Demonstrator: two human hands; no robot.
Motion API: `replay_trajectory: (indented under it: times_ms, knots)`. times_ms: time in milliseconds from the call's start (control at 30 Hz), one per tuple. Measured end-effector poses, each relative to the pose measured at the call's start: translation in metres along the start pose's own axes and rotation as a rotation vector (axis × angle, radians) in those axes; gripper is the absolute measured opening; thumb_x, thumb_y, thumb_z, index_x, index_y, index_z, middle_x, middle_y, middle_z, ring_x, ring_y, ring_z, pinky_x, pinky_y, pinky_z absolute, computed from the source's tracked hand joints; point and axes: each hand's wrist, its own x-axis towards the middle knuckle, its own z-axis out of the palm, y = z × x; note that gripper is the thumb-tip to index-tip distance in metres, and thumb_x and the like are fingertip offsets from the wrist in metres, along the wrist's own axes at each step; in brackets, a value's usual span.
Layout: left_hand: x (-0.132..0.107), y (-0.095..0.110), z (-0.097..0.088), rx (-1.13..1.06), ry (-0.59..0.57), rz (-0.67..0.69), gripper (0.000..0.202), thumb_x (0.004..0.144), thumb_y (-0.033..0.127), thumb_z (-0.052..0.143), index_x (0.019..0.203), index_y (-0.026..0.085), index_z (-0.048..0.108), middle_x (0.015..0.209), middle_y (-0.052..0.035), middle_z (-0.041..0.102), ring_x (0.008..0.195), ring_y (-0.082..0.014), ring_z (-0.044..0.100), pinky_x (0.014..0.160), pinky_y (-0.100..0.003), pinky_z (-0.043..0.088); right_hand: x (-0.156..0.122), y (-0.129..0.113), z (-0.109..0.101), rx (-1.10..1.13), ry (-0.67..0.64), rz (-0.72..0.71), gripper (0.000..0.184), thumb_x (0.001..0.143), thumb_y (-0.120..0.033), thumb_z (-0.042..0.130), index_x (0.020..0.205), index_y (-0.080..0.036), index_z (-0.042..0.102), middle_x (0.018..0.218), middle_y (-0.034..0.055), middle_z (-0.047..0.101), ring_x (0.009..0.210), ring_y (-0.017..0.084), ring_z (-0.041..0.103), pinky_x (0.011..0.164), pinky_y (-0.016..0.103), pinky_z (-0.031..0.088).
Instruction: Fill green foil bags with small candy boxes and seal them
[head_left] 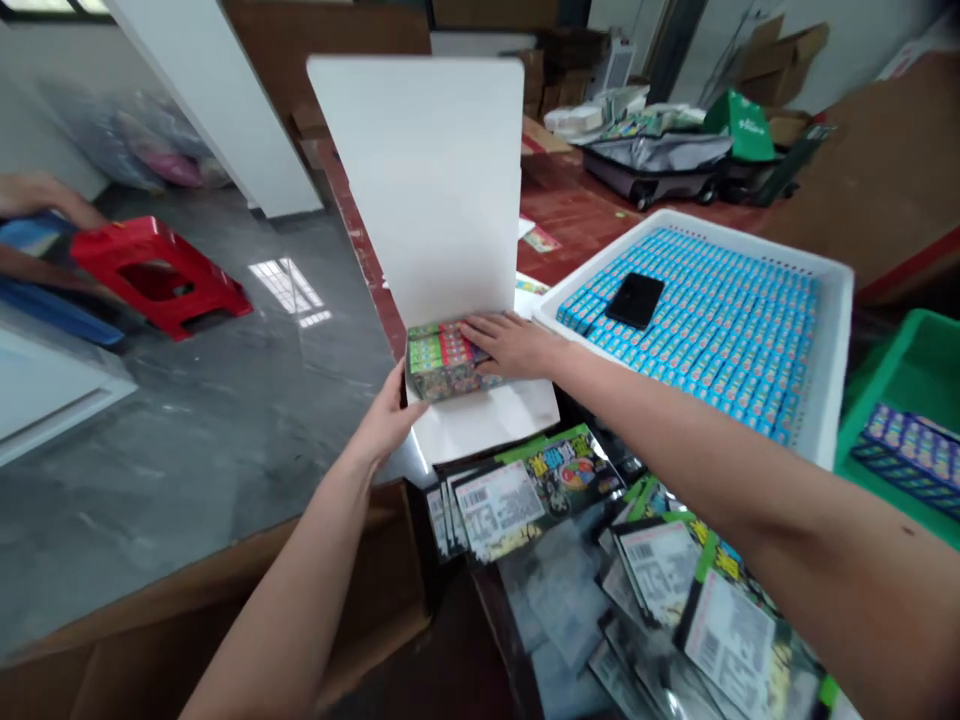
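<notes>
A white display box (487, 422) lies with its tall lid raised at the back. In it sits a block of small colourful packs (442, 352), with green, red and purple rows. My right hand (514, 345) rests flat on the right part of the packs, fingers stretched out to the left. At the left end of the block, my left hand (386, 418) grips the side, thumb in front and fingers behind. Just nearer lie several black and green printed pouches (540, 490) with white labels.
On the right, a white crate (832, 300) holds rows of light blue packs, with a black phone (635, 300) on top. A green bin (900, 375) stands beyond it. An open cardboard carton (375, 590) is below. A person's hand (52, 200) is near a red stool (161, 275).
</notes>
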Motion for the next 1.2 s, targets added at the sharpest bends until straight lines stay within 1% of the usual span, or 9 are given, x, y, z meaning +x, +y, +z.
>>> replay_trajectory:
  times_ms: [100,200,333,467,633,833,1033,1100,1200]
  knots:
    - [-0.028,0.007,0.007,-0.014,0.201,-0.048,0.087,0.087,0.057,0.068,0.159,0.023,0.033,0.169,-0.0121,0.033,0.155,-0.0320,0.031,0.124,-0.045,0.032,-0.013,-0.009,-0.014,0.044,-0.013,0.039,0.086,0.098,-0.054,0.056,0.164,-0.012,0.020,0.171,0.0198,0.022,0.157,0.042,0.022,0.124,0.071,0.014]
    - [-0.086,0.015,0.016,-0.039,0.349,-0.232,0.081,0.090,0.071,0.058,0.156,0.030,0.035,0.170,-0.0091,0.029,0.155,-0.0323,0.032,0.118,-0.045,0.041,-0.057,-0.044,-0.050,0.098,0.112,0.046,0.091,0.100,-0.067,0.043,0.165,-0.011,0.011,0.173,0.0216,0.012,0.159,0.043,0.012,0.122,0.074,0.008]
    - [-0.153,0.023,0.043,-0.216,0.127,-0.501,0.089,0.081,0.072,0.070,0.153,0.030,0.037,0.161,-0.0131,0.044,0.142,-0.0357,0.050,0.102,-0.045,0.056,-0.155,-0.109,-0.078,0.104,0.076,-0.116,0.100,0.087,-0.080,0.055,0.163,-0.025,0.024,0.173,0.0143,0.019,0.157,0.043,0.019,0.125,0.068,0.016]
    - [-0.162,0.027,0.060,-0.225,0.039,-0.471,0.103,0.072,0.055,0.088,0.155,0.027,0.033,0.149,-0.0136,0.057,0.136,-0.0320,0.056,0.108,-0.043,0.052,-0.210,-0.142,-0.054,-0.032,-0.046,-0.038,0.101,0.080,-0.068,0.075,0.159,-0.020,0.036,0.162,0.0204,0.041,0.147,0.044,0.038,0.122,0.064,0.027]
    - [-0.151,0.045,0.054,-0.148,-0.058,-0.608,0.086,0.075,0.050,0.086,0.146,0.027,0.043,0.138,-0.0127,0.064,0.114,-0.0287,0.067,0.073,-0.031,0.059,-0.195,-0.145,-0.036,-0.111,-0.076,0.004,0.118,0.073,-0.062,0.085,0.162,-0.010,0.027,0.146,0.0221,0.053,0.127,0.041,0.051,0.109,0.054,0.042]
    - [-0.147,0.076,0.033,-0.327,-0.081,-0.887,0.051,0.077,0.046,0.076,0.120,0.021,0.063,0.096,-0.0047,0.073,0.070,-0.0184,0.068,0.047,-0.024,0.052,-0.164,-0.157,-0.056,-0.026,-0.100,-0.041,0.122,0.077,-0.051,0.086,0.164,-0.010,0.012,0.138,0.0186,0.057,0.118,0.035,0.058,0.098,0.046,0.049]
    - [-0.143,0.076,0.025,-0.519,-0.197,-1.061,0.044,0.092,0.054,0.058,0.114,0.017,0.067,0.095,-0.0075,0.073,0.071,-0.0194,0.070,0.054,-0.029,0.059,-0.145,-0.153,-0.061,0.012,-0.221,-0.112,0.112,0.074,-0.042,0.084,0.161,-0.011,0.022,0.135,0.0206,0.060,0.117,0.039,0.062,0.093,0.049,0.050]
    - [-0.151,0.063,0.024,-0.428,-0.161,-0.980,0.064,0.091,0.071,0.050,0.121,0.016,0.064,0.110,-0.0128,0.072,0.084,-0.0237,0.073,0.066,-0.035,0.062,-0.137,-0.142,-0.058,0.087,-0.273,-0.109,0.097,0.074,-0.038,0.080,0.155,-0.012,0.034,0.132,0.0193,0.063,0.113,0.037,0.065,0.091,0.047,0.052]
    - [-0.167,0.038,0.021,-0.072,-0.016,-0.474,0.092,0.079,0.082,0.060,0.145,0.019,0.048,0.149,-0.0187,0.053,0.130,-0.0354,0.059,0.099,-0.048,0.056,-0.127,-0.125,-0.054,0.264,-0.342,-0.109,0.085,0.074,-0.039,0.077,0.149,-0.015,0.044,0.128,0.0156,0.067,0.109,0.034,0.068,0.090,0.043,0.054]
